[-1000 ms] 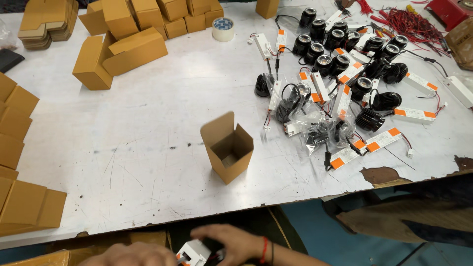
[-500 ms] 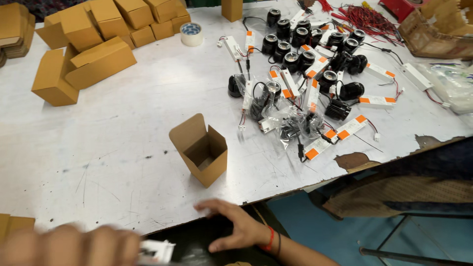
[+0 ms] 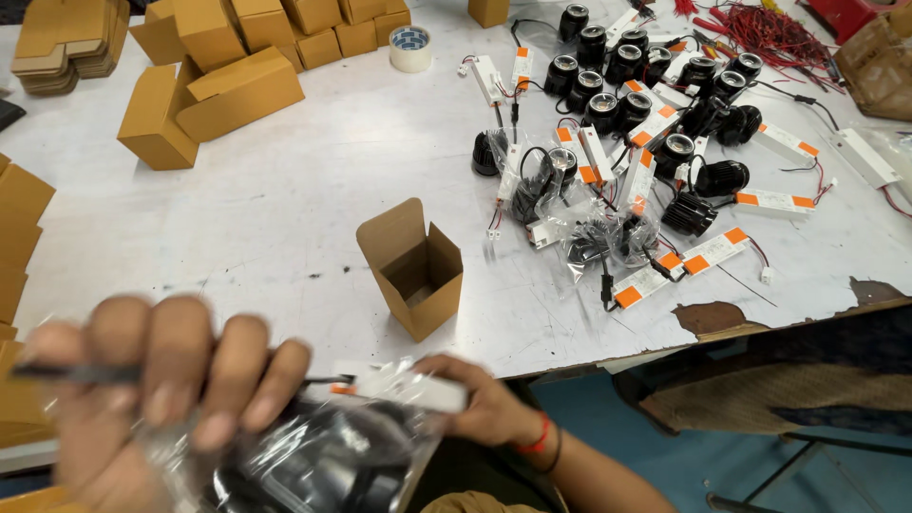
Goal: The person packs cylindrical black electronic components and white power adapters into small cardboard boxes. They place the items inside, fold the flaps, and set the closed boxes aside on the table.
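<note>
Both hands hold a clear plastic bag close to the camera at the bottom of the head view. Inside it is a black spotlight with a white driver with orange ends. My left hand, blurred, grips the bag's left side and a thin black wire. My right hand, with a red band at the wrist, holds the bag's right end by the white driver. Just beyond the hands an open brown cardboard box stands upright on the white table, flaps up.
A heap of black spotlights and white drivers lies at the right. Closed brown boxes, flat cardboard and a tape roll sit at the back. Folded boxes line the left edge. Red wires lie far right.
Both hands have risen from below the table edge toward the camera, bringing the bagged spotlight into view. The view has also shifted a little.
</note>
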